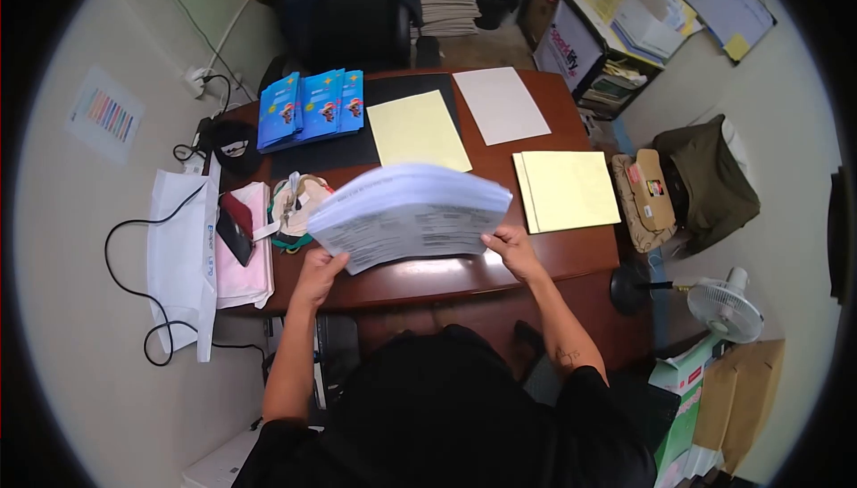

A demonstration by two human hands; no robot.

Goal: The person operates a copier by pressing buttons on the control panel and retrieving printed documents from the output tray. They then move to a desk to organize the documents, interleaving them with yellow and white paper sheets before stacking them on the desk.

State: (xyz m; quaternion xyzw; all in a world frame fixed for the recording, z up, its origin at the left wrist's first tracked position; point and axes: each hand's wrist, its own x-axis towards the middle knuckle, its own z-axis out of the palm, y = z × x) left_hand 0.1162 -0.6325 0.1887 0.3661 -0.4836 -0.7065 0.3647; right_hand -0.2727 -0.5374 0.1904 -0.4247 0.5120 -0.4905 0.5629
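Note:
A thick stack of printed paper is held up over the front of the desk, bowed upward in the middle and a little blurred along its top. My left hand grips its lower left corner, thumb on the near face. At the lower right corner, my right hand pinches it the same way. Beyond the stack lies a pale yellow sheet, with a whitish sheet farther back. To the right of my right hand rests a pile of yellow sheets.
Blue printed booklets lie in piles at the desk's back left. A small pouch, a phone and pink cloth-like item sit at left. Bags and a fan stand right of the desk.

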